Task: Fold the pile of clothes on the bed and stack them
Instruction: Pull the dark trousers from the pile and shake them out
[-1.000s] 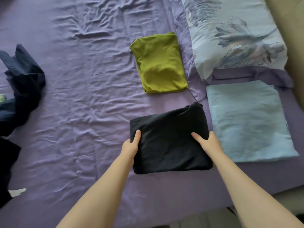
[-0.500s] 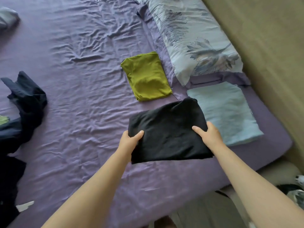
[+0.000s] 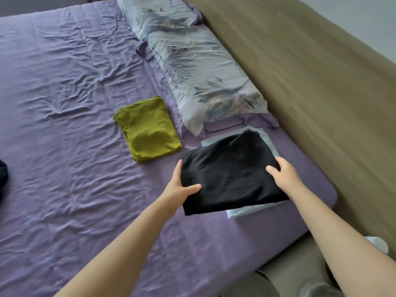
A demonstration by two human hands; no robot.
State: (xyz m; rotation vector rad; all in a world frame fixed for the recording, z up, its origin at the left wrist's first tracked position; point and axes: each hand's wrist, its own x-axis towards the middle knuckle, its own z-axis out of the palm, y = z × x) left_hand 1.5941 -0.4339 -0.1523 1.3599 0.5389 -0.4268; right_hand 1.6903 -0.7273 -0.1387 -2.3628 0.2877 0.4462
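Observation:
I hold a folded black garment by its two sides. My left hand grips its left edge, thumb on top. At the right edge my right hand grips it the same way. The black garment hangs over a folded light blue cloth, which shows only at its near and far edges. A folded olive green garment lies on the purple sheet to the left. The dark edge of unfolded clothes peeks in at the far left.
Flowered pillows line the right side of the bed, against a tan headboard. The bed's near right corner is just past the blue cloth. The wrinkled purple sheet spreads out to the left.
Both hands lifted the black garment off the sheet and carried it right, over the light blue cloth. My view swung right, so the dark clothes pile slid almost out of sight.

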